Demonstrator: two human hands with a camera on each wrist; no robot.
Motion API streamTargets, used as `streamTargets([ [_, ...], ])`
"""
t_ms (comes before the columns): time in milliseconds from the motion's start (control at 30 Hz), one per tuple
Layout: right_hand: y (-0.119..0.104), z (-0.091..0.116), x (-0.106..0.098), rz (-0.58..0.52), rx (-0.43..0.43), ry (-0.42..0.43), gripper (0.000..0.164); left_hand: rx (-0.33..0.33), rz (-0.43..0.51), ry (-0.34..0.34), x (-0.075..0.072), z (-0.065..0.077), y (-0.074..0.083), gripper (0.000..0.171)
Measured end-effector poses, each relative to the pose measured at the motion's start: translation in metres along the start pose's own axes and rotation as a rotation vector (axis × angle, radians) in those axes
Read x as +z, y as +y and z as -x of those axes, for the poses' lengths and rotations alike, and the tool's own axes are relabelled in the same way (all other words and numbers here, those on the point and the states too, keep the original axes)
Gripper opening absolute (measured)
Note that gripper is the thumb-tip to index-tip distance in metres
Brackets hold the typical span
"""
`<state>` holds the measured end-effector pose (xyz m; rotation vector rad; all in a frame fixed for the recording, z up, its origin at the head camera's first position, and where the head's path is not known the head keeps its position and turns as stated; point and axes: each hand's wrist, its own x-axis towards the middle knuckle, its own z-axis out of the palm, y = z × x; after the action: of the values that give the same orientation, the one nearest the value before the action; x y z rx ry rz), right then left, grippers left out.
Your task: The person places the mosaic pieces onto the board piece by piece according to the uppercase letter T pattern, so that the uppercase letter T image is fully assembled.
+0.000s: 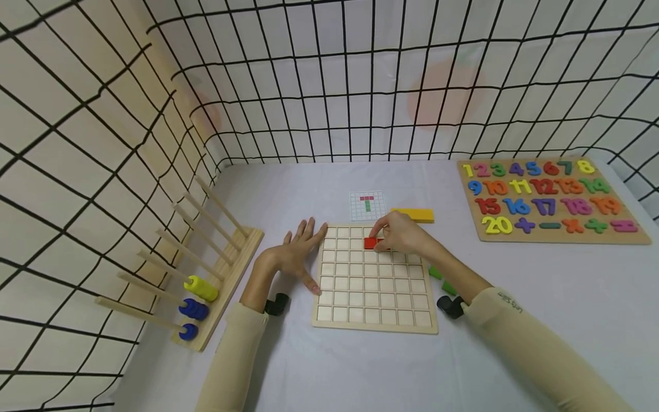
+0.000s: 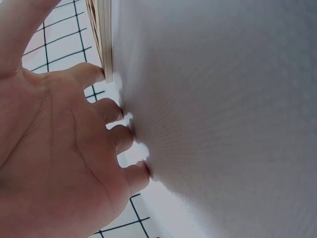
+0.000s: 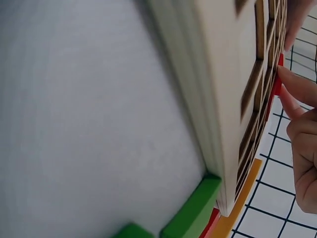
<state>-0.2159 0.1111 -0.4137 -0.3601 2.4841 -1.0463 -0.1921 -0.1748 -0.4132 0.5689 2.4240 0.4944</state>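
A wooden grid board of square cells lies in the middle of the table. At its upper part my right hand pinches a small red block between thumb and fingertips; the right wrist view shows the red block at the board's surface. My left hand is spread at the board's left edge, thumb and index finger at the rim. In the left wrist view, the other fingertips of the left hand rest on the cloth. Beyond the board lies a pattern card with a red and green T shape.
Green blocks lie along the board's right side, partly under my right forearm. A yellow bar lies behind the board. Left stands a wooden peg rack with yellow and blue beads. A number puzzle lies far right. Black wire mesh borders the table.
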Motion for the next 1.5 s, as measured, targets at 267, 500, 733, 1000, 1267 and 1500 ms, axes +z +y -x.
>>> streamTargets([
  [267, 0.001, 0.002, 0.0, 0.026, -0.048, 0.039, 0.025, -0.002, 0.005, -0.002, -0.001, 0.001, 0.002, 0.151],
  [500, 0.006, 0.0, 0.0, -0.003, -0.054, 0.068, 0.021, -0.004, 0.005, 0.004, -0.002, 0.0, 0.003, 0.151],
  [733, 0.008, 0.004, -0.004, -0.055, 0.004, 0.053, 0.027, -0.002, 0.015, 0.006, -0.001, -0.001, 0.003, 0.151],
  [1000, 0.021, 0.025, -0.028, -0.039, 0.085, 0.098, 0.033, 0.005, 0.007, -0.006, 0.0, -0.002, 0.001, 0.151],
  [1267, 0.057, 0.052, -0.055, -0.004, 0.109, 0.14, 0.038, 0.004, -0.002, 0.002, 0.0, -0.001, 0.0, 0.151],
  [1500, 0.08, 0.072, -0.071, -0.04, 0.111, 0.117, 0.041, 0.007, -0.006, -0.003, 0.001, 0.0, -0.001, 0.152],
])
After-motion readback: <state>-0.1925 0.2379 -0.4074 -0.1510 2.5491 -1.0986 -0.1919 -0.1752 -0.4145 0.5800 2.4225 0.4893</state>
